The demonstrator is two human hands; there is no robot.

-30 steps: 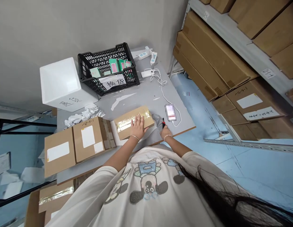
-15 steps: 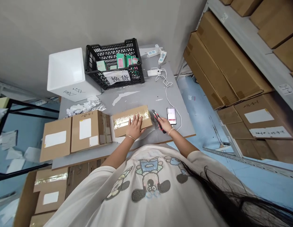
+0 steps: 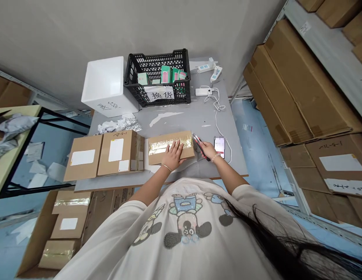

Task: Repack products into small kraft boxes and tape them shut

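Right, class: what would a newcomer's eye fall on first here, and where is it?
Probably the black plastic lattice crate at the back of the grey table, with an open, glossy white box to its left. Nearer, the left hand rests spread on a long brown cardboard box with shiny tape; the right hand holds a slim red-and-black tool.

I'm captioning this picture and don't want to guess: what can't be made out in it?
All in the head view:
Contents of the taped box: hidden by its closed cardboard.
The patch of box beneath the left hand: covered by that hand.
The cutter's grip: partly hidden by the right hand.
Phone text: too small and blurred.
Boxes on the upper right shelf: cut off by picture edges.
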